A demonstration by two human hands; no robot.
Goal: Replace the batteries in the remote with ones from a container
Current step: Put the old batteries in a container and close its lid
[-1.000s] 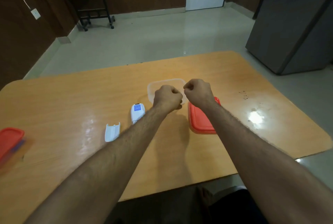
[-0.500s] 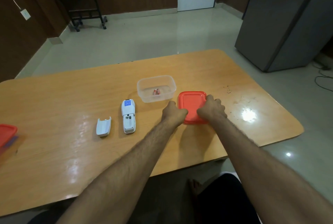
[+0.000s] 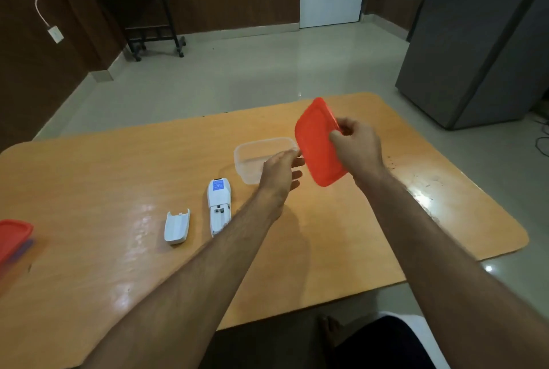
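A white remote (image 3: 219, 205) lies face down on the orange table (image 3: 89, 178), its battery bay open. Its white cover (image 3: 177, 226) lies to its left. Behind the remote stands a clear plastic container (image 3: 252, 157); my left hand hides part of its inside. My right hand (image 3: 356, 146) holds a red lid (image 3: 318, 146) tilted on edge in the air, just right of the container. My left hand (image 3: 280, 171) hovers with straight fingers in front of the container, close to the lid's lower edge.
A second container with a red lid (image 3: 12, 238) sits at the table's left edge. A grey cabinet (image 3: 481, 42) stands on the floor to the right. A dark trolley (image 3: 142, 12) is against the far wall.
Both hands were at the red lid lying flat on the table. My right hand has lifted the lid and tilted it up beside the container. My left hand has opened.
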